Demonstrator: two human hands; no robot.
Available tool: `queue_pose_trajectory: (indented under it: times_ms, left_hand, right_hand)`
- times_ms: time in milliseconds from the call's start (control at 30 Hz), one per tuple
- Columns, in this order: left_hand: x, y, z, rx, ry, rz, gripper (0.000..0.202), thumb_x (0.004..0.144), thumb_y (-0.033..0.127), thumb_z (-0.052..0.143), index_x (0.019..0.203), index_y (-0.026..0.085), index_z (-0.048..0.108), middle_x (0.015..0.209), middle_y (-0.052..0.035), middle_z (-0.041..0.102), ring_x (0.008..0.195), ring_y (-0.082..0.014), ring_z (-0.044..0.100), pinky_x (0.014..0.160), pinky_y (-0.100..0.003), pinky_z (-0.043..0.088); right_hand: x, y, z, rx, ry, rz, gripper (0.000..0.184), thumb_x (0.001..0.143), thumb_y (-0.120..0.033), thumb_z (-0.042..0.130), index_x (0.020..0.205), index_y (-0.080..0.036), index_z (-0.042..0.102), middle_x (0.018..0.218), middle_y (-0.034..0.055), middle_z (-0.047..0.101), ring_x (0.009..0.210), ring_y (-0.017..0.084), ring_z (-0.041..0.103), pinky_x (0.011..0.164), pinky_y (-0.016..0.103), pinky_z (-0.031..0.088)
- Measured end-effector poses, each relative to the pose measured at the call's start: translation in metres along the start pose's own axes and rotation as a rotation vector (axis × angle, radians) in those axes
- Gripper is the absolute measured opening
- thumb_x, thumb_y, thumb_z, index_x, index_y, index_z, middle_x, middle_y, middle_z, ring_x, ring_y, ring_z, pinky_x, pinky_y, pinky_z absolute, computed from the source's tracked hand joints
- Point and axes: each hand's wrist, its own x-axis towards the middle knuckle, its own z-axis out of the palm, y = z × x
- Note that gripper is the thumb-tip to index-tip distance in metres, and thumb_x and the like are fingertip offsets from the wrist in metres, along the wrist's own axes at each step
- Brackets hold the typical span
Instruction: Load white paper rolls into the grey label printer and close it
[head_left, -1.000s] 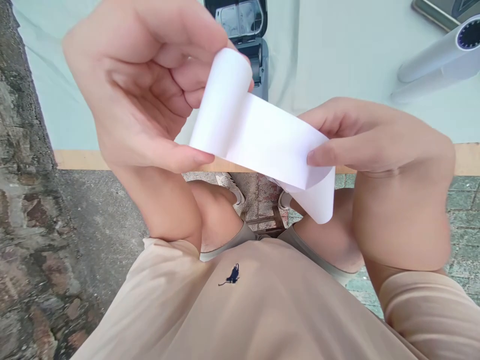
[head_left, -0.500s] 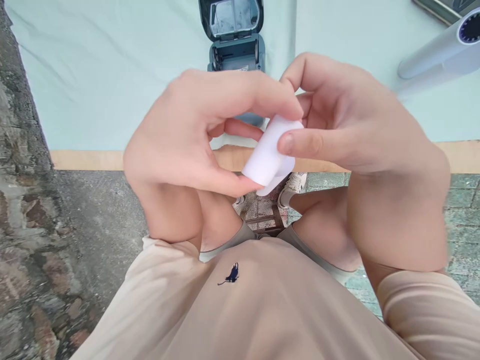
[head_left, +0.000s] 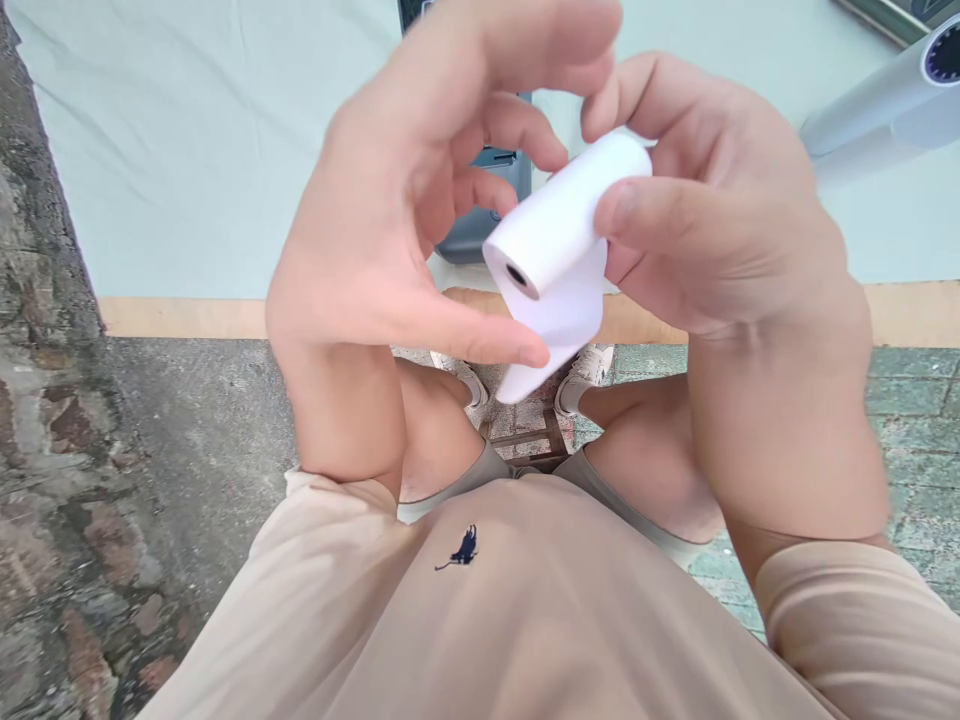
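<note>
A small white paper roll [head_left: 564,212] is tilted in the air above the table edge, with the dark hole of its core facing down to the left. From the underside hangs a loose paper tail [head_left: 566,305]. My right hand [head_left: 720,215] pinches the roll's upper right end between thumb and fingers. Around the other end curves my left hand [head_left: 382,220], its fingers spread apart and its thumb in front of the tail; whether the thumb touches the paper I cannot tell. Behind the hands is a dark grey printer-like device [head_left: 469,240], mostly hidden.
A pale cloth [head_left: 187,160] covers the table, whose bare wooden edge [head_left: 180,317] shows in front. At the right lies a white cylindrical object [head_left: 874,105], and a metal-edged item [head_left: 885,20] sits in the top right corner. A stone wall [head_left: 52,480] borders the left.
My left fingers have let go of the roll and opened upward. The right hand has moved the roll up and to the right, and more of its tail hangs loose.
</note>
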Motion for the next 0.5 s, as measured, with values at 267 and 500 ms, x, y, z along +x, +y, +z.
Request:
queue_pose_trajectory:
  times_ms: [267,500]
  left_hand:
    - [0.008,0.027,-0.003,0.171,-0.17,0.003,0.031,0.087,0.044,0.05,0.102,0.018,0.056,0.096,0.0024,0.057,0.121,-0.0311,0.052,0.105,-0.054,0.042]
    - [0.014,0.03,0.006,0.191,-0.017,0.053,0.048,0.084,0.06,0.033,0.083,0.016,0.054,0.081,0.0035,0.057,0.091,-0.0145,0.067,0.07,-0.032,0.055]
  right_hand:
    - [0.001,-0.006,0.015,-0.356,0.35,-0.37,0.036,0.08,-0.052,0.054,0.084,-0.018,0.042,0.083,0.0014,0.043,0.076,0.005,0.046,0.057,0.017,0.036]
    - [-0.007,-0.028,0.02,-0.668,0.297,-0.21,0.027,0.076,-0.039,0.061,0.082,-0.019,0.044,0.078,-0.0022,0.041,0.071,0.0,0.044,0.055,0.016,0.033]
